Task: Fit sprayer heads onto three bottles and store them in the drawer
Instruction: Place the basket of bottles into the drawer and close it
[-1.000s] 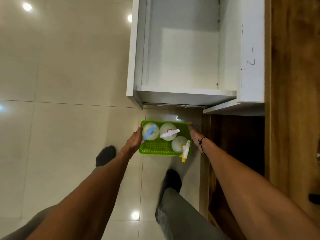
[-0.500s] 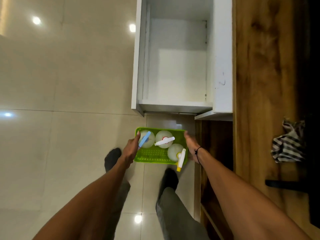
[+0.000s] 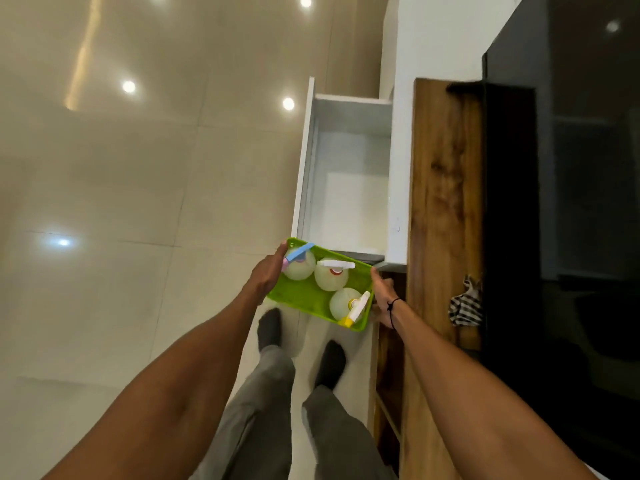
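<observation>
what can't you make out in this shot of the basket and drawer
Head view only:
- Right hand: fingers hidden behind the basket wall.
- Bottles: bodies seen only from above; labels unreadable.
- Drawer: front corner covered by the basket.
- Striped cloth: blurred.

Legible text: none.
No words, brands, nos. or signs can be read anywhere. One small dark mark sits on the white cabinet panel (image 3: 398,228) beside the open drawer (image 3: 349,188), too small and blurred to tell as a letter or digit. The three bottles (image 3: 330,278) in the green basket (image 3: 304,299) show plain pale sides w/o any readable label. Striped cloth (image 3: 464,304) on the wood counter (image 3: 443,188): pattern only, no print.
</observation>
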